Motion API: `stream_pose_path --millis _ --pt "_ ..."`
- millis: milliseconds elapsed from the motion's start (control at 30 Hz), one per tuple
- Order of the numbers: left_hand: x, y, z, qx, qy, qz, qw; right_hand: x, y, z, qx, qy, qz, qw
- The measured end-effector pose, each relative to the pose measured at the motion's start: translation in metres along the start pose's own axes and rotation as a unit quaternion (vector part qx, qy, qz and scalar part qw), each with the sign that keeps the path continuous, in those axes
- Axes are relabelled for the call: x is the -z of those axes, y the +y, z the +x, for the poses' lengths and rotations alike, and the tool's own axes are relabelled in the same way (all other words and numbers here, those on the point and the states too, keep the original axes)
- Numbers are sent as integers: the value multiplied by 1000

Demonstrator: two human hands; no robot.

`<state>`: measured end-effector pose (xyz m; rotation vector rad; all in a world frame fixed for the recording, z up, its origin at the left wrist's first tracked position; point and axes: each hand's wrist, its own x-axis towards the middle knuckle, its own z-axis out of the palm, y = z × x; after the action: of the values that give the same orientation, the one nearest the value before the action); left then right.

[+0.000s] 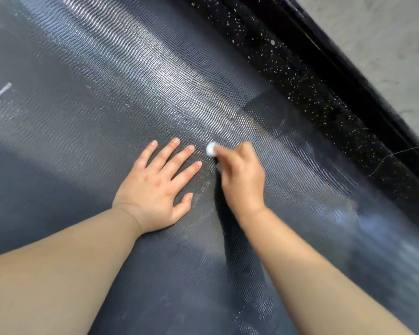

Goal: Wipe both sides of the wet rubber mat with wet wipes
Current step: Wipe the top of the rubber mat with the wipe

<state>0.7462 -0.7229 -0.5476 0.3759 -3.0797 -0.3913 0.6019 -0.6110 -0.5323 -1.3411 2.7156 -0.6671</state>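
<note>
A dark rubber mat [87, 131] with a fine wavy ribbed surface fills most of the view and shines wet in a diagonal band. My left hand [155, 187] lies flat on it with the fingers spread. Just to its right my right hand [242, 177] is blurred and grips a small white wad of wet wipe [211, 149], which sticks out past the fingers and touches the mat. Most of the wipe is hidden inside the fist.
A black speckled strip [307, 76] runs along the mat's far right edge, with a grey concrete floor [385, 37] beyond it. A small white mark [1, 91] sits on the mat at the far left.
</note>
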Motion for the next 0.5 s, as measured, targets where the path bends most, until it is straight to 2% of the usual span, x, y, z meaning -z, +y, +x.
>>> stream_pose_path --millis 67,133,167,233,300,367,433,500 --pt "0 0 -1 -1 -2 1 1000 9 0 -8 60 -51 18 997" --pt "1 0 -1 -1 -5 3 1000 16 14 12 72 -67 -6 995" --pt "0 0 -1 -1 -7 3 1000 17 23 29 41 -58 -19 997" --pt "0 0 -1 -2 -11 4 1000 20 42 69 -76 -14 -19 997" --pt "1 -1 -1 -3 -12 6 1000 20 56 101 -200 44 5 979" --pt "1 0 0 -2 -11 4 1000 14 62 114 -258 99 12 961" --pt "1 0 0 -3 -10 2 1000 6 50 105 -244 95 -13 965" --pt "2 0 1 -2 -12 1 1000 -3 29 70 -180 89 -10 980"
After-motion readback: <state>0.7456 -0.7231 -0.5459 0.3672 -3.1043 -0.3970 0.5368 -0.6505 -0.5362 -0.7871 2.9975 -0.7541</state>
